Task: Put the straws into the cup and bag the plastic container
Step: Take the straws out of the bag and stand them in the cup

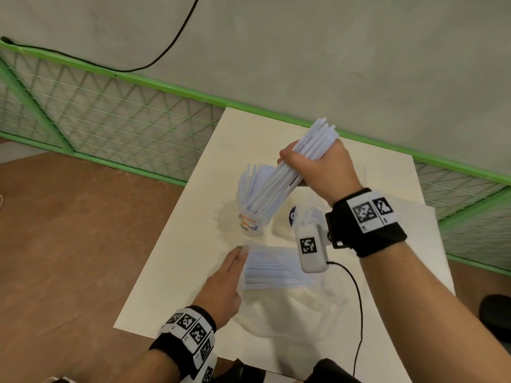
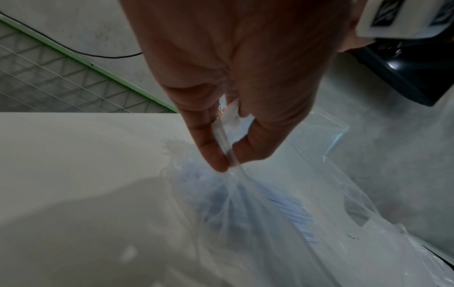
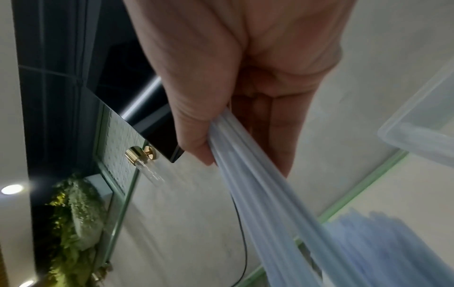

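Observation:
A clear cup (image 1: 250,221) with a coloured label stands mid-table and holds several white straws (image 1: 253,179). My right hand (image 1: 293,164) grips a thick bundle of straws (image 1: 309,150) tilted above the cup, its lower ends reaching into the cup's mouth. The right wrist view shows that hand (image 3: 213,151) wrapped round the bundle (image 3: 258,194). My left hand (image 1: 243,248) pinches the edge of a clear plastic wrapper (image 1: 272,272) with more straws inside, lying near the front. Thumb and finger (image 2: 229,161) squeeze the film (image 2: 245,203). A clear plastic container (image 3: 417,126) shows at the right.
The white table (image 1: 193,244) stands against a green mesh fence (image 1: 110,111) and a grey wall. A crumpled white plastic bag (image 1: 290,322) lies at the table's front. A black cable (image 1: 356,299) hangs from my right wrist camera. Brown floor lies to the left.

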{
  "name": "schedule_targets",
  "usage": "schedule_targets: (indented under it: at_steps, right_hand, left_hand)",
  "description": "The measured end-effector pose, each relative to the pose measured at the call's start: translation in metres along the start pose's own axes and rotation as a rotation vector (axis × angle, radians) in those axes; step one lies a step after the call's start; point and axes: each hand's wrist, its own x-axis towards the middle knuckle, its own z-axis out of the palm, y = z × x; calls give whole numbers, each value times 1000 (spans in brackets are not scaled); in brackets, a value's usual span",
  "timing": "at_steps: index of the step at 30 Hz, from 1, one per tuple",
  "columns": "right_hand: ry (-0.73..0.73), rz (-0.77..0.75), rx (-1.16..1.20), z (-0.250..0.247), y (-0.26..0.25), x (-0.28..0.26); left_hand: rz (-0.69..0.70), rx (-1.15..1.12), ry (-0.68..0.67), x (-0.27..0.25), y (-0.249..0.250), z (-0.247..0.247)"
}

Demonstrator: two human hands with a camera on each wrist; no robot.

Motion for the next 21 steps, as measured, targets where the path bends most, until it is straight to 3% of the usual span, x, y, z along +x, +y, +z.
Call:
schedule_targets:
  at_steps: [8,21]
  right_hand:
    - [117,-43,-62,-19,-2,33]
    - [73,-85,-54,-8,-11,39]
  left_hand:
    - [-7,-7,0,-2,3,-3]
    - [-21,-1,-4,2,3,-3]
